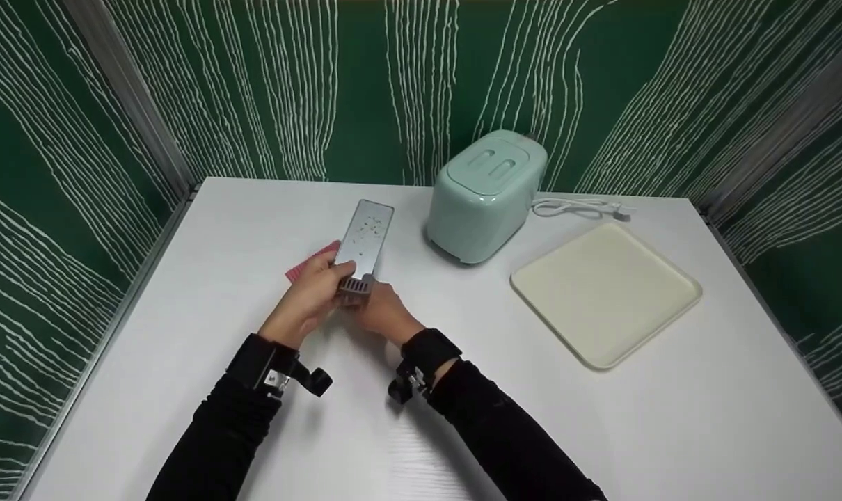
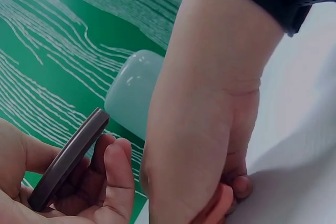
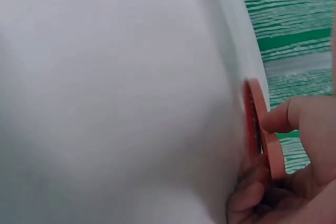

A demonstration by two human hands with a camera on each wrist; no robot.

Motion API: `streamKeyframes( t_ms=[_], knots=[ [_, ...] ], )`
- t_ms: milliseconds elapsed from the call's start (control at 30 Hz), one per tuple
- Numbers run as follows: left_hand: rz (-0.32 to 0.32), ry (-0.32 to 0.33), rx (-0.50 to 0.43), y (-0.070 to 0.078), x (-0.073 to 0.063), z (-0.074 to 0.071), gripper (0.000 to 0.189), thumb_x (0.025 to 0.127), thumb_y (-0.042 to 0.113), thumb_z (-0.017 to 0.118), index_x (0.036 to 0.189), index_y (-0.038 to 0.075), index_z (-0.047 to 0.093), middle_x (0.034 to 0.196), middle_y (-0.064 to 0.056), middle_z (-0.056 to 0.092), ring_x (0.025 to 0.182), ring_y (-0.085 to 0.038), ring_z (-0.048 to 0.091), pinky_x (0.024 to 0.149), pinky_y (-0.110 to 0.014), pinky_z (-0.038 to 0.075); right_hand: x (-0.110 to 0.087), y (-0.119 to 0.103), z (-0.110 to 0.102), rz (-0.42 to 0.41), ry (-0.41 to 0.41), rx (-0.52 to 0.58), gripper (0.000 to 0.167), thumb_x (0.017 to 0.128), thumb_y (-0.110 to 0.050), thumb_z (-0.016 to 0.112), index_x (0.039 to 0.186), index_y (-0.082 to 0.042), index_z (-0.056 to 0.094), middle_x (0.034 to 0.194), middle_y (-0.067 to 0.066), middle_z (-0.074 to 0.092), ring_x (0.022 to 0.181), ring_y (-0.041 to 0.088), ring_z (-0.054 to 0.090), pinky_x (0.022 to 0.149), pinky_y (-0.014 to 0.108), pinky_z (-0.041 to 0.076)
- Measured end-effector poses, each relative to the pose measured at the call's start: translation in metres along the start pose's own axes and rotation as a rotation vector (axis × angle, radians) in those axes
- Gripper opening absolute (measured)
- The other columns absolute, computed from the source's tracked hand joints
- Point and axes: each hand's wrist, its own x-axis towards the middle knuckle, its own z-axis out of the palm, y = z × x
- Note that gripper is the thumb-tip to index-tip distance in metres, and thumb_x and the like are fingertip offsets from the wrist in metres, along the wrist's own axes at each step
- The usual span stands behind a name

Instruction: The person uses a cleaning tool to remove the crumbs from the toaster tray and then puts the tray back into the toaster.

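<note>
A narrow silver crumb tray (image 1: 365, 233), sprinkled with small crumbs, tilts up over the table. My left hand (image 1: 308, 296) grips its near end beside the slotted grey-brown handle (image 1: 355, 285), thumb on top. From the left wrist that handle (image 2: 68, 161) appears as a dark bar across the palm. Behind the handle, my right hand (image 1: 387, 309) is partly hidden in the head view. The right wrist view has its thumb and fingers pinching a flat orange-red piece (image 3: 274, 153) with a dark toothed strip along it. A pink-red ribbed piece (image 1: 310, 263) shows past the left hand.
A mint-green toaster (image 1: 487, 198) stands at the back, right of the hands. Its white cord (image 1: 574, 205) lies coiled beside it. A cream tray (image 1: 605, 296) rests on the right of the white table (image 1: 664, 417). Green patterned walls (image 1: 365, 90) rise behind and along both sides.
</note>
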Motion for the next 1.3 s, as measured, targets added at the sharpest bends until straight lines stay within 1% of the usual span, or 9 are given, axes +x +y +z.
streamKeyframes(
  t_ms=[133, 233, 367, 500, 633, 867, 1033, 1200, 1300],
  knots=[
    [-0.005, 0.001, 0.018, 0.0, 0.0, 0.0, 0.049, 0.114, 0.011, 0.043, 0.159, -0.009, 0.037, 0.118, -0.012, 0.063, 0.088, -0.01, 0.066, 0.073, -0.022, 0.058, 0.006, 0.005, -0.008, 0.038, -0.07, -0.017, 0.051, 0.102, -0.013, 0.064, 0.146, 0.012, 0.053, 0.132, 0.035, 0.066, 0.107, 0.04, 0.068, 0.097, 0.05, 0.058],
    [-0.007, 0.003, 0.036, 0.0, 0.0, 0.0, 0.051, 0.114, 0.012, 0.044, 0.16, -0.008, 0.036, 0.129, -0.02, 0.065, 0.088, -0.01, 0.07, 0.074, -0.022, 0.059, 0.01, 0.009, -0.013, 0.114, -0.129, 0.026, 0.051, 0.104, -0.014, 0.061, 0.147, 0.011, 0.05, 0.13, 0.03, 0.066, 0.093, 0.027, 0.062, 0.085, 0.038, 0.055],
    [-0.012, -0.022, 0.023, 0.0, 0.0, -0.001, 0.057, 0.115, 0.013, 0.042, 0.168, 0.001, 0.026, 0.141, -0.031, 0.061, 0.086, -0.013, 0.077, 0.075, -0.023, 0.062, 0.009, 0.014, -0.017, 0.17, -0.203, 0.238, 0.043, 0.107, -0.012, 0.055, 0.148, 0.002, 0.057, 0.118, 0.02, 0.07, 0.08, 0.016, 0.054, 0.071, 0.024, 0.046],
    [-0.016, -0.069, -0.015, 0.0, -0.001, -0.002, 0.061, 0.116, 0.012, 0.039, 0.173, 0.013, 0.016, 0.119, -0.025, 0.075, 0.082, -0.018, 0.08, 0.07, -0.025, 0.063, 0.006, 0.018, -0.021, 0.203, -0.205, 0.452, 0.029, 0.104, -0.004, 0.05, 0.124, -0.001, 0.07, 0.094, 0.005, 0.067, 0.073, 0.011, 0.051, 0.064, 0.02, 0.042],
    [-0.014, -0.098, -0.042, 0.0, -0.001, -0.002, 0.063, 0.116, 0.011, 0.037, 0.174, 0.019, 0.012, 0.101, -0.016, 0.079, 0.081, -0.019, 0.08, 0.067, -0.025, 0.063, 0.005, 0.019, -0.026, 0.275, -0.214, 0.54, 0.017, 0.102, -0.005, 0.052, 0.093, -0.01, 0.067, 0.079, -0.003, 0.058, 0.064, 0.009, 0.045, 0.055, 0.022, 0.035],
    [-0.013, -0.109, -0.041, 0.001, -0.001, 0.0, 0.062, 0.116, 0.012, 0.039, 0.173, 0.012, 0.015, 0.099, -0.014, 0.079, 0.078, -0.018, 0.08, 0.066, -0.024, 0.063, 0.005, 0.022, -0.028, 0.347, -0.236, 0.519, 0.011, 0.106, -0.012, 0.05, 0.095, -0.014, 0.053, 0.071, -0.004, 0.046, 0.06, 0.01, 0.039, 0.053, 0.025, 0.035],
    [-0.011, -0.107, -0.022, 0.002, -0.001, 0.0, 0.062, 0.116, 0.012, 0.04, 0.173, 0.01, 0.015, 0.097, -0.013, 0.079, 0.077, -0.017, 0.08, 0.063, -0.023, 0.062, 0.006, 0.025, -0.024, 0.351, -0.187, 0.543, 0.021, 0.107, -0.015, 0.05, 0.089, -0.016, 0.06, 0.063, -0.006, 0.038, 0.054, 0.009, 0.034, 0.049, 0.026, 0.029],
    [-0.009, -0.103, -0.018, 0.003, -0.002, -0.001, 0.067, 0.116, 0.012, 0.04, 0.174, 0.013, 0.007, 0.098, -0.014, 0.08, 0.077, -0.017, 0.08, 0.062, -0.022, 0.061, 0.007, 0.026, -0.017, 0.351, -0.061, 0.371, 0.013, 0.105, -0.016, 0.057, 0.094, -0.011, 0.062, 0.078, -0.001, 0.052, 0.064, 0.012, 0.045, 0.054, 0.025, 0.037],
    [-0.003, -0.1, -0.02, 0.004, -0.003, -0.002, 0.067, 0.116, 0.012, 0.041, 0.173, 0.008, 0.005, 0.099, -0.015, 0.08, 0.078, -0.017, 0.08, 0.061, -0.022, 0.06, 0.007, 0.028, -0.015, 0.335, 0.026, 0.222, 0.019, 0.103, -0.021, 0.063, 0.094, -0.007, 0.072, 0.083, 0.002, 0.061, 0.07, 0.015, 0.052, 0.058, 0.024, 0.041]
  ],
)
